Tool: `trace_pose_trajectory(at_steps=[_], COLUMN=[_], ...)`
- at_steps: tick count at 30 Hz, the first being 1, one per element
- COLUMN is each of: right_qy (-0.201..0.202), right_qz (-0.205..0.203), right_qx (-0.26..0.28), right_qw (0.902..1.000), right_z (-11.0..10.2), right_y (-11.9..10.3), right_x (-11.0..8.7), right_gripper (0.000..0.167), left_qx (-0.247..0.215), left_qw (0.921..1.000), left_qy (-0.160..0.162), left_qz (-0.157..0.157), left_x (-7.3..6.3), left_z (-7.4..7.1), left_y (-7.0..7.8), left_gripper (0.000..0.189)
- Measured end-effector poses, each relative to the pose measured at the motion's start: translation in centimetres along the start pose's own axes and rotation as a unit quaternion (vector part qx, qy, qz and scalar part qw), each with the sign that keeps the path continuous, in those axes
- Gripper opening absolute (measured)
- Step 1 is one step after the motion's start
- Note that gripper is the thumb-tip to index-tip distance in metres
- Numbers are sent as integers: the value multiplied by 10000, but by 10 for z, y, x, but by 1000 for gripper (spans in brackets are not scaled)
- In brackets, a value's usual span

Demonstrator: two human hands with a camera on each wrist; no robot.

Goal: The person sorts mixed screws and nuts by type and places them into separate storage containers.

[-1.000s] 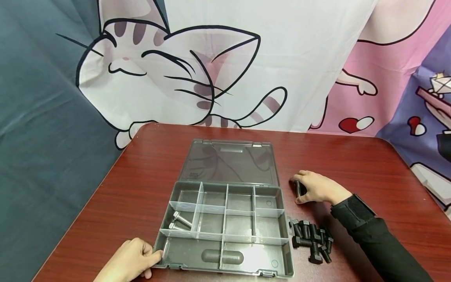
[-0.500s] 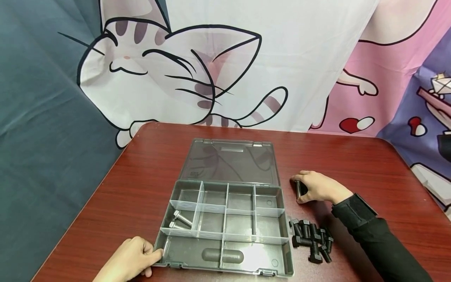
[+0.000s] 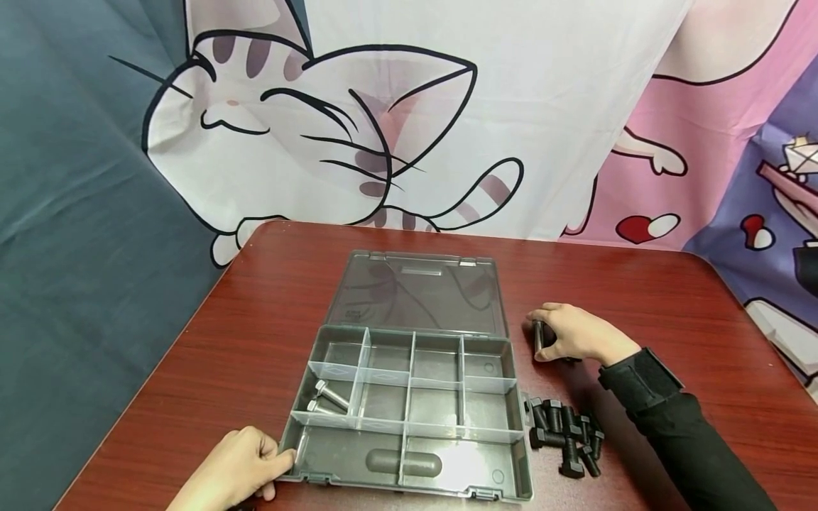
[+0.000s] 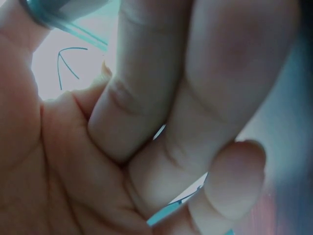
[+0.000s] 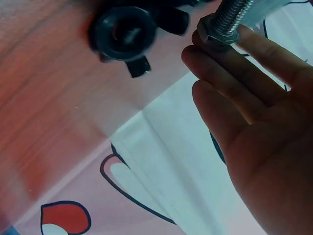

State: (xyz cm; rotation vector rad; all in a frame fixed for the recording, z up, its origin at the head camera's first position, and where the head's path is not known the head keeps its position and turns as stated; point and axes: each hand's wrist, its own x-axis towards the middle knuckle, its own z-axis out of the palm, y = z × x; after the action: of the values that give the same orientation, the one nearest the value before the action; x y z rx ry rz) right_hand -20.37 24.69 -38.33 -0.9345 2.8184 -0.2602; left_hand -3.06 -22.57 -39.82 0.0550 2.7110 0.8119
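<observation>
My left hand (image 3: 233, 465) pinches the front left corner of a grey compartment box (image 3: 341, 454), thumb over the rim. Two silver bolts (image 3: 331, 395) lie in the box's left middle compartment. To the right of the box's hinge side, my right hand (image 3: 578, 333) holds a metal bolt (image 3: 539, 336) between thumb and fingers, low over the table. In the right wrist view this bolt (image 5: 225, 24) shows a hex head and silvery thread. Dark hardware (image 5: 127, 32), partly blurred, sits near that hand. The left wrist view shows curled fingers (image 4: 146, 78) and a bit of box edge.
A heap of black bolts (image 3: 565, 433) lies against the box's right side, below the right forearm. The box's clear lid (image 3: 418, 294) lies open toward the back. Behind the red-brown table (image 3: 652, 298) hangs a printed cloth (image 3: 562, 106).
My right hand has shifted slightly up and left with the bolt, and a dark bit shows beneath its palm. The left hand keeps its place at the box corner.
</observation>
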Motion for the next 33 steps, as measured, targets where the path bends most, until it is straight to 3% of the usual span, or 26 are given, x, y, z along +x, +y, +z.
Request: trace_pose_trajectory(at_steps=[12, 24, 33], right_qy=[233, 269, 361], right_qz=[-116, -32, -316], right_qx=[-63, -46, -148], right_qw=[9996, 9996, 9987], right_z=[-19, -29, -35], right_y=[-10, -27, -50], right_x=[10, 23, 41], right_gripper=[61, 65, 66], left_qx=[-157, -95, -83], left_qw=[9997, 9999, 9999], left_qy=[-175, -98, -87], left_qz=[59, 39, 49], left_x=[1, 1, -1], left_z=[-1, -1, -1], left_y=[-3, -1, -2], left_gripper=[42, 41, 40])
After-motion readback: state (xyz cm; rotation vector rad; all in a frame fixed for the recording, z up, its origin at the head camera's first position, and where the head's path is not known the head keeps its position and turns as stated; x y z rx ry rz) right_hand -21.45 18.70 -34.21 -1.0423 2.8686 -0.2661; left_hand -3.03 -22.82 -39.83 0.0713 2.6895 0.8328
